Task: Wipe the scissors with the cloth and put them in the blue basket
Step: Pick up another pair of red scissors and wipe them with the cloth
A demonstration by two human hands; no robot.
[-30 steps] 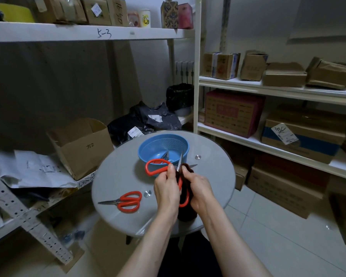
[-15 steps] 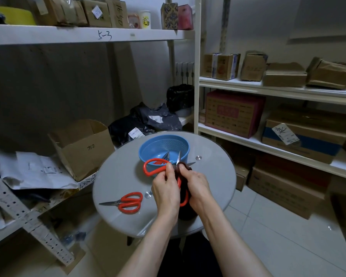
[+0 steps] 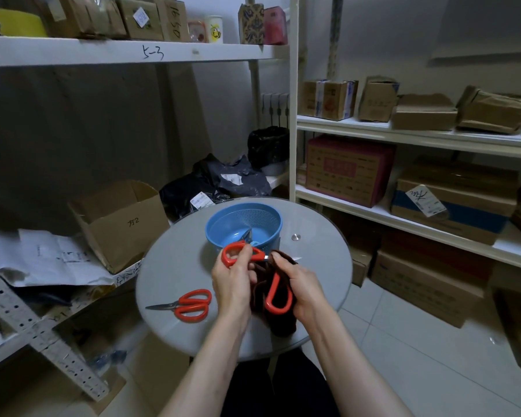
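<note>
Centre of frame: we recorded a person's two bare hands working above a round grey glass-topped table [image 3: 175, 266]. The left hand [image 3: 233, 284] pinched the upper loop of a pair of red-handled steel scissors [image 3: 257, 254] between thumb and curled fingers. The right hand [image 3: 303, 284] grasped a dark brown cloth [image 3: 280, 325], with its thumb pressed onto the cloth where it covered the blades. The scissors were spread open. Their lower red loop lay against the cloth beside the right palm, and one short blade tip showed past the cloth toward the right. The scissors and cloth were held just in front of a blue perforated plastic basket [image 3: 263, 219]. It stood on the far half of the table, directly above the hands in the frame. The held scissors were outside it. Inside the basket we noted a metal blade and a pale blue handle, partly hidden by the held scissors.

Lower left of the table: a second pair of red-handled scissors [image 3: 193, 303] lay flat and closed, blades pointing left, well apart from the hands.

Left of frame: an open brown cardboard box [image 3: 118, 224] stood tilted on a low shelf. Behind the table lay black plastic parcel bags [image 3: 217, 182]. Right of frame: white shelving [image 3: 403, 136] carried further cardboard boxes.
</note>
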